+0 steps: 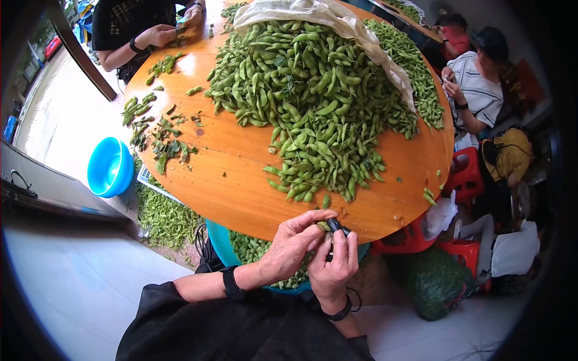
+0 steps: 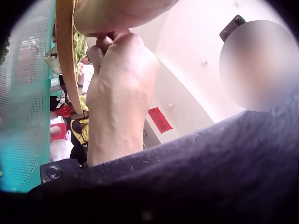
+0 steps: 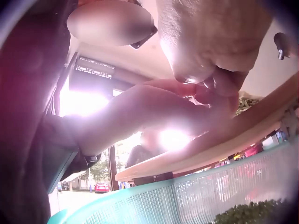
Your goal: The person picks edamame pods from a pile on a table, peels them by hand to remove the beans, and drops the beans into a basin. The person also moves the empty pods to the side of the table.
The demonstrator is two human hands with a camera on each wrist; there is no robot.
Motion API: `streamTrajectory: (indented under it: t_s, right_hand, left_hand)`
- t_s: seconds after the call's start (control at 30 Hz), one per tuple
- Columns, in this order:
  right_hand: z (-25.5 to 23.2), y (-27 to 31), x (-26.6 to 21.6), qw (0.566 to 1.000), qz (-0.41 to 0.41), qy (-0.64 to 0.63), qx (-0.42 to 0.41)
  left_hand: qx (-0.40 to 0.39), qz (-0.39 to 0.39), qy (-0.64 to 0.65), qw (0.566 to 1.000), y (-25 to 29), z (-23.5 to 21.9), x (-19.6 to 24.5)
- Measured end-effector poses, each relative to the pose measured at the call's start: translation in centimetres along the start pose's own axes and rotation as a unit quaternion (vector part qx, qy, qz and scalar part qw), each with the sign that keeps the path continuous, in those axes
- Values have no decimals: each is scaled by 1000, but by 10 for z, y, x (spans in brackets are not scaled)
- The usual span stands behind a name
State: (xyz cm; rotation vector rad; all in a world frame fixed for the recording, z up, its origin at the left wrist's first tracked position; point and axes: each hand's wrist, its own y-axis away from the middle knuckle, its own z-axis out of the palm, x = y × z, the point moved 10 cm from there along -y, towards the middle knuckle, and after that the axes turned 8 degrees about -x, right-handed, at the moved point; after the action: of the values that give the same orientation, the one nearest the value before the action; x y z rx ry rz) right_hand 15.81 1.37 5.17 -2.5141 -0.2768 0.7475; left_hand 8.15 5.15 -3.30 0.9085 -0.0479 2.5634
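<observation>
Over the near table edge, both hands meet at a small green edamame pod (image 1: 324, 226). My left hand (image 1: 289, 243) pinches it from the left with thumb and forefinger. Curled toward it from the other side is my right hand (image 1: 335, 265), with something black (image 1: 335, 225) at its fingertips. Beneath the hands stands a teal basket (image 1: 218, 239) of green beans (image 1: 247, 246). A big heap of edamame pods (image 1: 319, 96) covers the middle of the table (image 1: 235, 192). In the left wrist view the left hand (image 2: 124, 74) largely hides the fingertips.
Leaf scraps (image 1: 168, 147) lie on the table's left. A pale cloth sack (image 1: 289, 15) lies over the heap's back. Blue basins (image 1: 110, 167) and floor pods (image 1: 162, 213) are at left. Red stools (image 1: 463, 174) stand right. Other people sit around, one at far left (image 1: 135, 30).
</observation>
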Motion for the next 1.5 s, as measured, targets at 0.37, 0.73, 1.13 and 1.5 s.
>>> streamTrajectory:
  t_s: [0.37, 0.73, 1.13, 1.5]
  right_hand:
    - [25, 8, 57, 848, 235, -462, -112]
    - [21, 11, 74, 807, 290, -494, -143]
    - [20, 16, 69, 872, 249, -404, -114]
    - [39, 26, 79, 646, 365, -656, -142]
  left_hand:
    - [-30, -44, -240, 969, 2, -4, 0]
    - [-35, -117, -242, 963, 4, -5, -1]
    - [-80, -133, -283, 947, 8, 2, -2]
    - [-128, -164, -238, 949, 10, 3, -7]
